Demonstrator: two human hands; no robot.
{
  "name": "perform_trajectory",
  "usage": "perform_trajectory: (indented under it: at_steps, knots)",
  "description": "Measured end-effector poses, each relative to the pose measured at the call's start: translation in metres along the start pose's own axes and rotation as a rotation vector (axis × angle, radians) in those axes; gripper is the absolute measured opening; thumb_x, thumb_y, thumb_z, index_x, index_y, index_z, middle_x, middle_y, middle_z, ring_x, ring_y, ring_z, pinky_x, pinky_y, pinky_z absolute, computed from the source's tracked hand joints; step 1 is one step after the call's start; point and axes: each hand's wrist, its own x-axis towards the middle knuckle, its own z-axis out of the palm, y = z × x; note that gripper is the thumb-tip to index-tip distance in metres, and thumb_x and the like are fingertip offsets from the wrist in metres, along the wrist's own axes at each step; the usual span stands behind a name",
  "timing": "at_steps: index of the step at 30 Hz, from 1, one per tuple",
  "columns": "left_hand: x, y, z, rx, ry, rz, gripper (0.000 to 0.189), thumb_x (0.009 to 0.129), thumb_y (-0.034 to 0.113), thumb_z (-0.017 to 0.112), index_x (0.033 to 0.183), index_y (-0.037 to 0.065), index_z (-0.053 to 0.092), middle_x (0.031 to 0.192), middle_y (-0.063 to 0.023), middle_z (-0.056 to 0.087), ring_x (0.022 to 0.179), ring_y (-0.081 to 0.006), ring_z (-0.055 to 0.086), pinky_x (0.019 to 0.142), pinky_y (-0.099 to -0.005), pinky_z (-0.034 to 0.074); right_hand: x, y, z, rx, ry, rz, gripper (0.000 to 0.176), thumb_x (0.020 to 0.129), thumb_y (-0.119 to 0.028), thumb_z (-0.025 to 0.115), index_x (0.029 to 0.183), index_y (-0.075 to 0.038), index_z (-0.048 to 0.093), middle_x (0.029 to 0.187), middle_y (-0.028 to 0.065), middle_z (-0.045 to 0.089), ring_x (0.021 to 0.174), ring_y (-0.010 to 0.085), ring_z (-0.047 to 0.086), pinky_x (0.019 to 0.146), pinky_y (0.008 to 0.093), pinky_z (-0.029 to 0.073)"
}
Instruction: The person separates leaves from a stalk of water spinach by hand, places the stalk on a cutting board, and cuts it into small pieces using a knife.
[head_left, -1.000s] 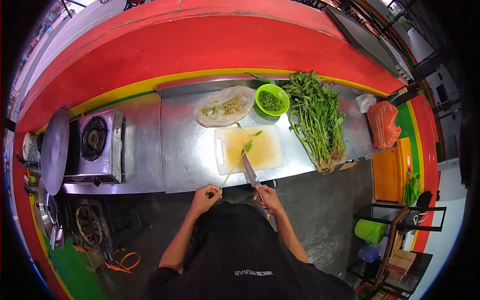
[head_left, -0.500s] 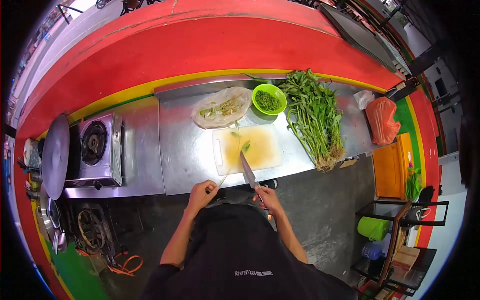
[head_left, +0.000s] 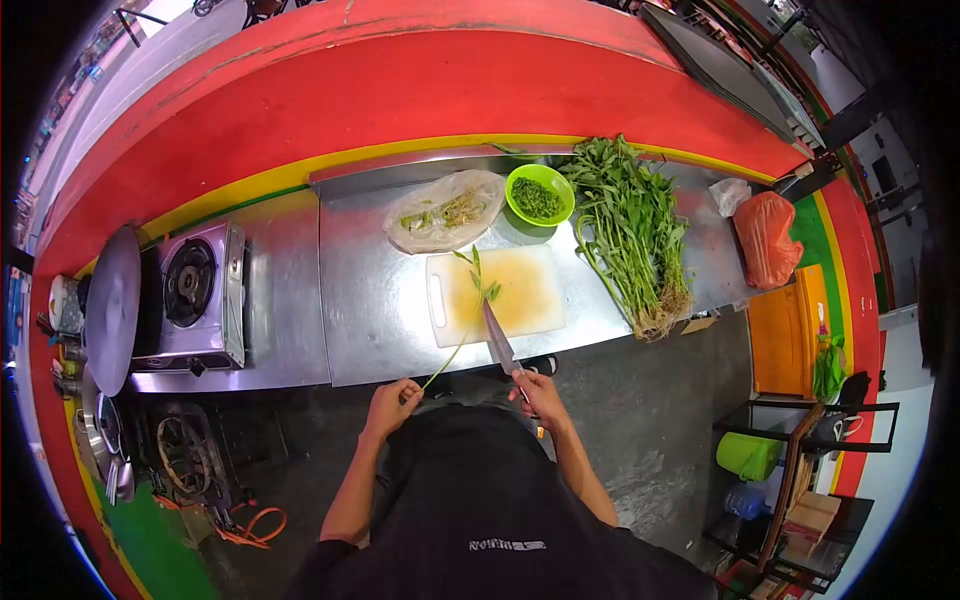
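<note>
Looking down from the head view, one sees the left hand [head_left: 395,404] pinching the near end of a long green stem [head_left: 456,355] between thumb and fingers, while the right hand [head_left: 541,398] is wrapped around the handle of a knife [head_left: 502,343]. The stem slants away to the far right, from the near edge of the tabletop [head_left: 375,320] across the left half of a white, yellow-stained cutting board [head_left: 541,277], with its leaves [head_left: 491,291] toward the far end. The knife points far and slightly left, its tip by those leaves (whether it touches them cannot be told from above).

The stem looks very light, springy along its length and easily snapped or bruised; its leaves are probably soft and limp, and the skin may turn slippery if damp. A light pinch low on the bare stalk, well apart from the blade, seems the sound place to hold it. The knife, stiffer and heavier, asks for a full grip on its handle.

Beyond the board, a clear plastic bag [head_left: 470,191] of stalks lies to the far left, a green bowl [head_left: 567,192] of chopped greens to the far right, and a large leafy bundle [head_left: 632,240] right of both.
</note>
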Motion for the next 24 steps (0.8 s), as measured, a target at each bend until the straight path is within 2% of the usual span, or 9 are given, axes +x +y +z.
perform_trajectory:
  at_steps: [13, 21, 24]
  knots:
    - [-0.003, -0.007, -0.005, 0.017, 0.014, 0.031, 0.016, 0.088, 0.014, 0.072, 0.093, 0.0, 0.069, 0.08, -0.0107, 0.072, 0.071, -0.0209, 0.069, 0.07, -0.0324, 0.054, 0.007, -0.002, 0.001, -0.003, -0.003, 0.014, 0.035, 0.099, -0.039, 0.062, 0.109, -0.006, 0.063, 0.072, 0.0051, 0.062, 0.041, 0.0053, 0.038, 0.037, 0.024, 0.029]
    - [-0.006, -0.012, -0.004, 0.014, -0.034, 0.028, 0.014, 0.088, 0.013, 0.071, 0.093, 0.0, 0.069, 0.079, -0.009, 0.072, 0.071, -0.0188, 0.069, 0.071, -0.0313, 0.054, 0.01, 0.004, 0.003, -0.048, 0.036, 0.008, 0.035, 0.1, -0.039, 0.061, 0.106, -0.005, 0.064, 0.073, 0.0059, 0.063, 0.041, 0.0057, 0.04, 0.036, 0.0238, 0.03]
    - [-0.007, -0.008, -0.007, -0.045, -0.038, 0.022, 0.014, 0.088, 0.012, 0.071, 0.094, -0.001, 0.069, 0.078, -0.0081, 0.071, 0.071, -0.0163, 0.068, 0.07, -0.0303, 0.054, 0.011, 0.009, 0.004, -0.082, 0.039, -0.051, 0.032, 0.1, -0.035, 0.06, 0.112, -0.005, 0.063, 0.072, 0.0055, 0.061, 0.041, 0.0059, 0.038, 0.037, 0.024, 0.028]
